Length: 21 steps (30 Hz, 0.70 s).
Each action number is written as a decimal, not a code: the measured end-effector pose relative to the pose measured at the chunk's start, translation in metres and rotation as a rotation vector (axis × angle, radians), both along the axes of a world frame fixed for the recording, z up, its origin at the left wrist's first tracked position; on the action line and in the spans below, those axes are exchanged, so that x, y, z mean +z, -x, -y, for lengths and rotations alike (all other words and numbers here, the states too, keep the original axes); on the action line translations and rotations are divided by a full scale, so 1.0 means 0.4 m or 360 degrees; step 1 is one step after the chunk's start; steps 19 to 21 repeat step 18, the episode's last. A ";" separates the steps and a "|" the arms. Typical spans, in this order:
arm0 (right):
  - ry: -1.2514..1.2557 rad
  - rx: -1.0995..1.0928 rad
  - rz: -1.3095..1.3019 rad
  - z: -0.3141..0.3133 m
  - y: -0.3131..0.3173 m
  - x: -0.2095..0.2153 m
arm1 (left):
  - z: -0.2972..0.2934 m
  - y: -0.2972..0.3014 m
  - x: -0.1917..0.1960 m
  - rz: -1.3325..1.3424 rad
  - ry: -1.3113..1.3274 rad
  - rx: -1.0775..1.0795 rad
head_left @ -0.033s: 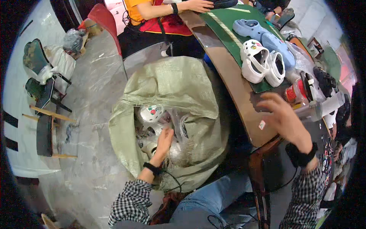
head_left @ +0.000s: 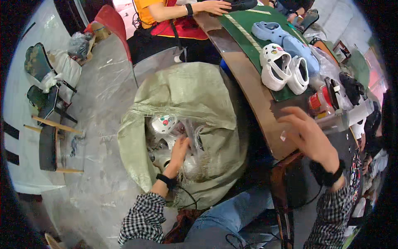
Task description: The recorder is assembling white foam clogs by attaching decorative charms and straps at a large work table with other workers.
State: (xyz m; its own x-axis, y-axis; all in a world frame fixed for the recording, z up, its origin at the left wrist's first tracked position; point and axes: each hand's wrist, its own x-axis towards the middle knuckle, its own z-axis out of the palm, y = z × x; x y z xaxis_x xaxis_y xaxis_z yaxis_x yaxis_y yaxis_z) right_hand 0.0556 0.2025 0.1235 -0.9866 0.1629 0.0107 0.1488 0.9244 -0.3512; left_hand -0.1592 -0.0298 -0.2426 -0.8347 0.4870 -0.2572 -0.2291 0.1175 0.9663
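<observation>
A large pale green woven sack [head_left: 186, 89] stands before me with its mouth open. My left hand [head_left: 179, 150] reaches into it, fingers bent together beside clear plastic wrapping [head_left: 192, 135]; what they grip, if anything, is hidden. Inside, a white clog [head_left: 164, 123] with coloured charms lies just beyond that hand. Over the table's near corner hovers my right hand [head_left: 304, 135], its fingers curved and apart, holding nothing. Under its fingertips is a small white and reddish piece [head_left: 283, 136]; whether it touches the hand I cannot tell.
White clogs [head_left: 275, 68] and blue clogs [head_left: 298, 52] stand on a green mat [head_left: 238, 33] on the brown table [head_left: 248, 83]. Clear plastic jars [head_left: 333, 120] crowd its right side. Across the table, another person's hand [head_left: 213, 7] touches a dark object. Chairs [head_left: 49, 143] stand far left.
My left hand has shifted very slightly to the right inside the sack. My right hand has barely moved over the table corner. The rest looks the same.
</observation>
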 end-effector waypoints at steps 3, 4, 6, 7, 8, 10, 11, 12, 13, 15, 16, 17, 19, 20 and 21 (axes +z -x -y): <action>-0.0041 -0.0053 0.0080 0.083 -0.068 0.014 | -0.082 0.023 0.100 -0.0075 0.0532 -0.0498; -0.0039 -0.0070 0.0103 0.119 -0.091 0.038 | -0.093 0.022 0.093 -0.0084 0.0513 -0.0511; -0.0048 -0.0060 0.0129 0.181 -0.130 0.073 | -0.106 0.031 0.054 -0.0340 0.0574 -0.0529; -0.0037 -0.0046 0.0162 0.202 -0.154 0.084 | -0.103 0.032 0.036 -0.0323 0.0495 -0.0545; -0.0045 -0.0056 0.0151 0.218 -0.179 0.091 | -0.089 0.032 0.020 -0.0338 0.0487 -0.0552; -0.0029 -0.0065 0.0224 0.246 -0.234 0.094 | -0.057 0.026 0.004 -0.0605 0.0374 -0.0431; 0.0009 -0.0173 0.0184 0.277 -0.244 0.102 | -0.027 0.026 0.013 -0.0382 0.0337 -0.0477; 0.0016 -0.0202 0.0177 0.285 -0.270 0.097 | -0.003 0.022 0.040 -0.0392 0.0339 -0.0506; 0.0098 -0.0257 0.0194 0.295 -0.299 0.100 | 0.023 0.022 0.078 -0.0120 0.0143 -0.0405; 0.0234 -0.0394 0.0206 0.317 -0.356 0.091 | 0.048 -0.011 0.159 0.0146 -0.0053 -0.0349; 0.0239 -0.0417 0.0179 0.323 -0.380 0.085 | 0.066 -0.030 0.217 0.0134 -0.0164 -0.0452; 0.0298 -0.0395 0.0149 0.327 -0.400 0.073 | 0.083 -0.039 0.252 0.0117 -0.0267 -0.0546; 0.0347 -0.0376 0.0124 0.332 -0.419 0.062 | 0.084 -0.040 0.261 0.0101 -0.0340 -0.0532; 0.0347 -0.0376 0.0124 0.332 -0.419 0.062 | 0.084 -0.040 0.261 0.0101 -0.0340 -0.0532; 0.0347 -0.0376 0.0124 0.332 -0.419 0.062 | 0.084 -0.040 0.261 0.0101 -0.0340 -0.0532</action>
